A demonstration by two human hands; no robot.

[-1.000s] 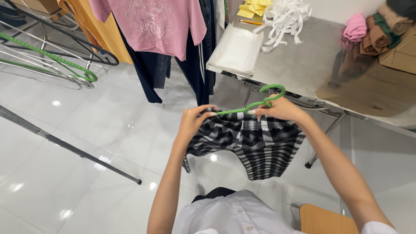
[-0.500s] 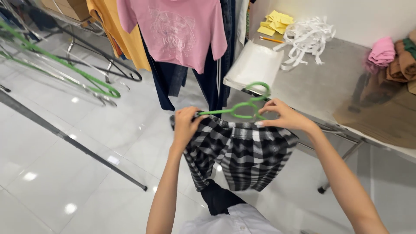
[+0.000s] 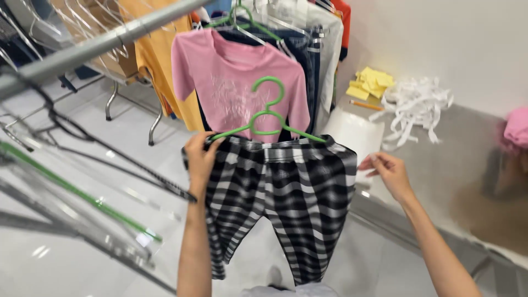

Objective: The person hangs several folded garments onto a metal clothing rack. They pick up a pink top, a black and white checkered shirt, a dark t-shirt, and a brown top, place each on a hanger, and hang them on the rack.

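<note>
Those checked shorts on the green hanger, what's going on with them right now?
A person holds up black-and-white checked shorts hung on a green hanger. The left hand grips the hanger's left end along with the waistband. The right hand is off to the right of the shorts, fingers loosely pinched and apparently not touching them. Behind hangs a pink T-shirt on a clothes rail, with a grey table at right.

Above my left hand (image 3: 201, 159) I see a pink shirt (image 3: 231, 88) hanging on the rack, a yellow garment (image 3: 159, 60) beside it. Beyond my right hand (image 3: 388, 173), the grey worktop (image 3: 462, 148) carries yellow paper slips (image 3: 371, 83), a pencil (image 3: 366, 105) and tangled white strips (image 3: 415, 104).
</note>
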